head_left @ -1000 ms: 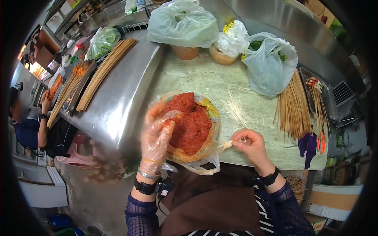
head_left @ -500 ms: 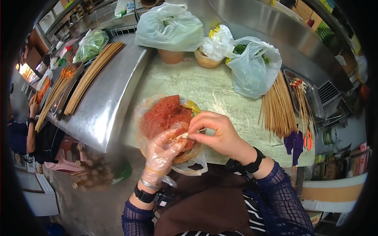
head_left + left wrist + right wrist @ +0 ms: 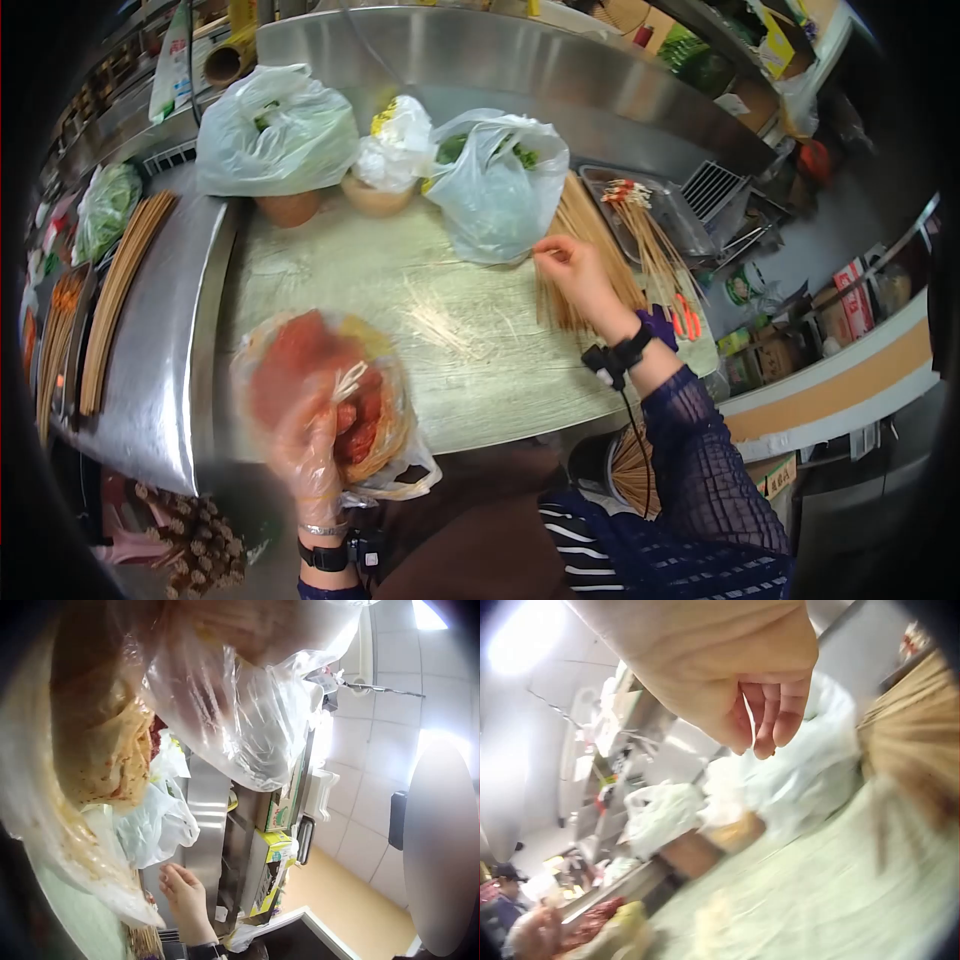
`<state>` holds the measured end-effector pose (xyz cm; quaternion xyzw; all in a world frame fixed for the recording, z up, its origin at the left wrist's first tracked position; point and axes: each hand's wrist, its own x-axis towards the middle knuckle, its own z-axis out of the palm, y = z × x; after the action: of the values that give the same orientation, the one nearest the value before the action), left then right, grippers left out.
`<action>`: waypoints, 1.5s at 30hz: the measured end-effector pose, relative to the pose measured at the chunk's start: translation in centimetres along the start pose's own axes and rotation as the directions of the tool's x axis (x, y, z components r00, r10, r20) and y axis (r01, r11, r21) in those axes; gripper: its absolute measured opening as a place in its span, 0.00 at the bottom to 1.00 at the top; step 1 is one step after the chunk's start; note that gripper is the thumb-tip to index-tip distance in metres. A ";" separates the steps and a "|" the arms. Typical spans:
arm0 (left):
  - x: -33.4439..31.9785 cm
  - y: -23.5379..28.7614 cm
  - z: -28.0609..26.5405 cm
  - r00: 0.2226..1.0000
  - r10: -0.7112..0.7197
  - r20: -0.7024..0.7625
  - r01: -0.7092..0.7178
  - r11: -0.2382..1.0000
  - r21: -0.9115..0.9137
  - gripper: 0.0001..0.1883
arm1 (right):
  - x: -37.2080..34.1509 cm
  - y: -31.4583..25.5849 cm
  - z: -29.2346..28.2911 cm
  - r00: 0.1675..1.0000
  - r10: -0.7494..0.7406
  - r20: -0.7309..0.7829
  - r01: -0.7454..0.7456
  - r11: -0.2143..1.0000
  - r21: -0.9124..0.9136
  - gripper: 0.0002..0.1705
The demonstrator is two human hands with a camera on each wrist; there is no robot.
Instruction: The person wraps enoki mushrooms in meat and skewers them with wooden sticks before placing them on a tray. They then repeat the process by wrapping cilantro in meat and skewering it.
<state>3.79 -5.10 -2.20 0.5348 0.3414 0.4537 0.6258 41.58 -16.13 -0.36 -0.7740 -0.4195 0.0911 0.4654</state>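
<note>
In the head view my left hand (image 3: 305,445), in a clear plastic glove, pinches a small bundle of white enoki mushrooms (image 3: 350,380) over the near side of a bag-lined basket (image 3: 395,430). Red minced meat (image 3: 285,365) fills that basket and is partly hidden by the hand. My bare right hand (image 3: 578,278) is over a spread of bamboo skewers (image 3: 610,245), fingertips beside a tied-up plastic bag of greens (image 3: 500,200). In the right wrist view its fingers (image 3: 763,739) hang loosely bent, with nothing visible between them.
Loose enoki strands (image 3: 440,325) lie mid-table. Behind stand a large plastic bag (image 3: 275,130) on a brown pot and a white bag (image 3: 395,150) in a bowl. At right are a metal tray (image 3: 675,205) of filled skewers and orange-handled scissors (image 3: 687,318). A steel counter (image 3: 165,330) adjoins at left.
The enoki bundle has passed from my right hand to my gloved left hand. The right hand has moved right and away to the skewers; the head view has turned right.
</note>
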 end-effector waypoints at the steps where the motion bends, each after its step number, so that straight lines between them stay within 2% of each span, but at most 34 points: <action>1: 0.0 -0.4 -0.1 1.000 0.018 0.001 -0.018 1.000 0.024 0.11 | 1.2 1.5 -1.7 0.998 0.035 -0.054 -0.042 0.990 -0.135 0.10; 2: -0.1 -0.8 -0.2 0.999 0.038 -0.003 -0.038 0.998 0.048 0.11 | 2.3 3.0 -3.2 0.994 -0.003 -0.105 -0.032 0.943 -0.332 0.12; 3: -0.2 -1.0 -0.3 0.999 0.043 -0.007 -0.043 0.999 0.025 0.11 | 3.3 5.6 -4.7 0.991 -0.087 -0.102 0.014 0.825 -0.566 0.16; 5: -0.4 -1.3 -0.5 0.999 0.052 -0.018 -0.052 0.999 -0.017 0.12 | 4.8 8.0 -6.1 0.990 0.119 -0.077 -0.134 0.609 -0.782 0.19; 6: -0.4 -1.5 -0.9 0.992 0.128 -0.006 -0.127 0.989 0.077 0.12 | 5.4 9.0 -6.4 0.984 0.151 -0.091 -0.160 0.552 -0.818 0.19; 8: -0.5 -1.9 -1.1 0.992 0.129 -0.005 -0.129 0.991 0.046 0.12 | 6.4 10.6 -6.4 0.969 0.214 -0.122 -0.206 0.434 -0.877 0.19; 9: -0.5 -1.9 -1.1 0.992 0.129 -0.006 -0.129 0.991 0.034 0.12 | 6.8 11.1 -6.7 0.967 0.231 -0.104 -0.205 0.474 -0.856 0.18; 11: -0.5 -1.8 -1.0 0.989 0.148 0.012 -0.148 0.989 0.005 0.13 | 7.4 12.2 -7.2 0.961 0.268 -0.065 -0.208 0.550 -0.809 0.16; 12: -0.5 -1.8 -0.9 0.987 0.158 0.021 -0.158 0.987 -0.011 0.13 | 7.5 11.1 -7.6 0.899 0.439 0.012 -0.314 0.662 -0.680 0.12; 15: -0.5 -2.2 -1.2 0.989 0.146 0.013 -0.146 0.989 0.008 0.13 | 7.2 10.0 -8.0 0.817 0.576 0.013 -0.536 0.769 -0.348 0.08; 19: -0.5 -1.9 -0.8 0.991 0.134 0.010 -0.134 0.991 -0.009 0.13 | 6.4 9.3 -8.1 0.791 0.611 0.027 -0.592 0.777 -0.214 0.08; 22: -0.5 -1.9 -1.0 0.989 0.147 0.015 -0.147 0.989 -0.008 0.13 | 5.6 8.3 -8.0 0.781 0.616 0.107 -0.613 0.788 -0.057 0.07; 25: -0.6 -1.3 -1.0 0.992 0.129 0.000 -0.129 0.987 0.092 0.12 | 4.3 5.2 -7.2 0.774 0.600 0.202 -0.628 0.690 0.360 0.06; 26: -0.5 -1.6 -1.1 0.989 0.150 -0.001 -0.148 0.979 0.143 0.12 | 3.7 4.8 -6.8 0.802 0.532 0.273 -0.595 0.664 0.453 0.07; 27: -0.5 -1.6 -1.3 0.985 0.171 -0.004 -0.167 0.966 0.195 0.11 | 2.9 3.5 -6.0 0.840 0.470 0.271 -0.538 0.659 0.525 0.07; 28: -0.6 -1.0 -0.7 0.993 0.111 -0.037 -0.108 0.991 0.080 0.12 | 1.8 1.6 -4.7 0.874 0.404 0.269 -0.481 0.645 0.594 0.07; 31: -0.4 -0.8 -0.5 0.992 0.077 -0.098 -0.080 0.996 -0.036 0.13 | -1.6 -4.0 -0.2 0.936 0.226 0.271 -0.353 0.615 0.705 0.08; 33: 0.2 -1.4 -0.8 0.988 0.010 -0.151 -0.048 0.967 -0.252 0.15 | -4.0 -7.1 3.4 0.953 0.124 0.278 -0.296 0.588 0.753 0.08; 35: 0.4 1.0 0.3 0.994 -0.082 -0.079 0.031 0.863 -0.504 0.13 | -6.4 -9.8 6.8 0.960 0.040 0.279 -0.254 0.552 0.795 0.07; 37: 0.4 1.8 0.9 0.997 -0.062 -0.049 0.015 0.757 -0.654 0.10 | -8.5 -11.8 9.9 0.949 -0.005 0.314 -0.267 0.512 0.816 0.08; 39: 0.6 2.2 1.0 0.990 -0.137 -0.040 0.077 0.750 -0.657 0.09 | -10.3 -13.2 12.2 0.948 -0.041 0.315 -0.252 0.509 0.823 0.08; 41: 0.6 1.5 0.3 0.985 -0.170 -0.041 0.101 0.743 -0.662 0.14 | -11.4 -13.8 13.1 0.934 -0.091 0.344 -0.268 0.457 0.848 0.08; 43: 0.3 1.6 0.0 0.985 -0.162 -0.063 0.096 0.808 -0.582 0.15 | -11.7 -13.7 13.1 0.917 -0.147 0.371 -0.292 0.385 0.875 0.08; 45: 0.3 1.5 -0.1 0.986 -0.158 -0.061 0.107 0.861 -0.497 0.15 | -11.7 -13.9 12.4 0.858 -0.177 0.483 -0.388 0.393 0.834 0.08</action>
<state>3.50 -4.80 -0.74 0.3099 0.2817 0.5076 0.7530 19.78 -13.74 1.03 -0.3641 -0.3518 0.5327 0.6782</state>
